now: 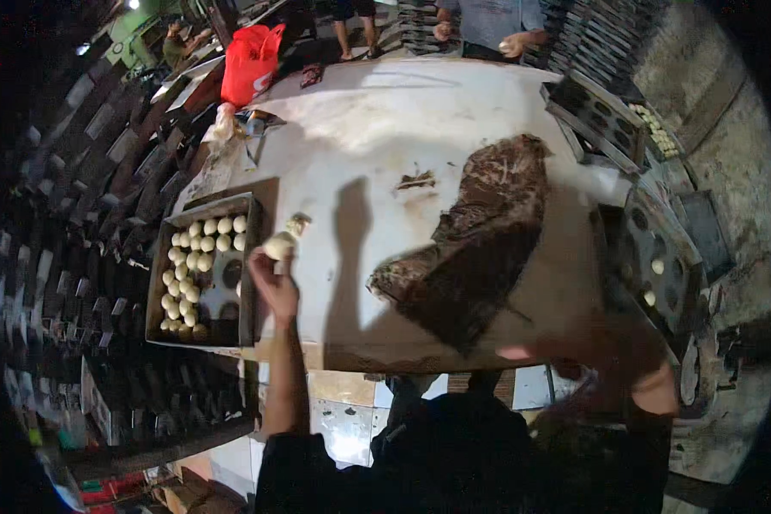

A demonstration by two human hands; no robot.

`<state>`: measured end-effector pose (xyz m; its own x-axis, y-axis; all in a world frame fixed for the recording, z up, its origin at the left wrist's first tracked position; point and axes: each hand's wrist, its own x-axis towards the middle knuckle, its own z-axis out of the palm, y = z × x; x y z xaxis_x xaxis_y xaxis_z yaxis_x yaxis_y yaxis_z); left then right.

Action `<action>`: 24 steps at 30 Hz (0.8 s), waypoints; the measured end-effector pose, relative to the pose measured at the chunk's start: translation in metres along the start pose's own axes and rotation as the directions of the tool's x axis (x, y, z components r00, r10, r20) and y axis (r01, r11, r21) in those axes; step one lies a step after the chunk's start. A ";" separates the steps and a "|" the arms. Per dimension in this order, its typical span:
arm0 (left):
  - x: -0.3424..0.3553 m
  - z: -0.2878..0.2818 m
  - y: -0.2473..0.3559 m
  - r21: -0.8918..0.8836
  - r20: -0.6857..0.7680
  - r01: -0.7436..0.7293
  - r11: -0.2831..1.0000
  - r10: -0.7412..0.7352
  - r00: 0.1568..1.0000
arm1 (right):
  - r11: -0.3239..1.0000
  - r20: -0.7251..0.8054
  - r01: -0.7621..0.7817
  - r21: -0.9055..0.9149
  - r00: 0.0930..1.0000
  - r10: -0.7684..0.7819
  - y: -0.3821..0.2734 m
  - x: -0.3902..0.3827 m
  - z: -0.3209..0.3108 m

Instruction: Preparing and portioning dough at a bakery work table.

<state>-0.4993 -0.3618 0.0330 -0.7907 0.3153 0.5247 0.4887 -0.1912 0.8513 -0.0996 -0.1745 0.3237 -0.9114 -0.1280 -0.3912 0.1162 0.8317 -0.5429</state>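
Observation:
Between the fingers of my left hand (274, 283) is a pale, round dough ball (278, 247), raised above the left side of the table. A small crumbly piece of dough (298, 224) shows just past it. Beside that hand, a dark tray (248, 291) carries many pale dough balls (184, 287) in clusters, with some bare round hollows at its right. My right hand (591, 347) is smeared by motion over the near right table edge, its fingers unclear. A large dark brown, rough-looking mass (488, 231) lies across the middle right of the table.
The white tabletop (385, 111) bears small brown scraps (416, 181). A red plastic bag (251, 64) sits at the far left. More hollowed trays (595, 116) stand at the right, one (660, 231) with two dough balls. Across the table stands another person (497, 26).

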 end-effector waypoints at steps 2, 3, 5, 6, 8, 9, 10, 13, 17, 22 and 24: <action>-0.034 0.108 0.102 -0.224 0.160 0.247 0.943 -0.215 0.963 | 0.977 0.173 -0.211 0.043 0.964 0.201 -0.007 -0.002 -0.024; -0.058 0.091 0.119 -0.218 0.141 0.269 0.938 -0.243 0.960 | 0.982 -0.017 0.043 0.184 0.999 -0.041 0.017 0.030 -0.022; -0.095 0.103 0.160 -0.138 0.136 0.247 0.959 -0.229 0.964 | 0.938 -0.323 0.124 0.324 0.946 -0.014 0.018 0.036 -0.042; -0.113 0.114 0.186 -0.149 0.101 0.222 0.964 -0.209 0.973 | 0.963 -0.366 0.235 0.135 0.915 -0.171 0.040 0.032 -0.035; -0.146 0.140 0.229 -0.181 0.038 0.181 0.967 -0.177 0.983 | 0.958 -0.139 0.282 -0.049 0.948 -0.286 0.059 0.012 -0.032; -0.165 0.145 0.238 -0.128 0.082 0.176 0.976 -0.166 0.983 | 0.970 0.116 0.238 -0.058 0.966 -0.230 0.054 -0.001 -0.037; -0.185 0.145 0.247 -0.106 0.113 0.192 0.976 -0.180 0.977 | 0.939 -0.103 0.342 -0.038 0.933 -0.345 0.063 -0.010 -0.024; -0.217 0.168 0.290 0.014 0.091 0.151 0.988 -0.152 0.984 | 0.922 -0.047 -0.059 0.384 0.995 0.084 0.061 -0.018 0.015; -0.240 0.180 0.317 0.009 0.436 0.007 1.000 -0.010 0.900 | 0.704 -0.608 0.504 0.501 0.783 -0.127 0.082 -0.037 0.121; -0.237 0.172 0.344 -0.276 0.498 0.252 0.928 -0.086 0.863 | 0.890 -0.921 0.453 0.055 0.366 -0.130 0.041 -0.066 0.159; -0.244 0.159 0.353 -0.228 0.324 0.258 0.939 -0.176 0.929 | 0.878 -0.887 0.478 0.032 0.418 -0.196 0.013 -0.066 0.159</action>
<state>-0.0756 -0.3580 0.2048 -0.7017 0.6279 0.3366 0.1707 -0.3105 0.9351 0.0248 -0.2411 0.2241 -0.7542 0.2630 0.6017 -0.3212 0.6514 -0.6874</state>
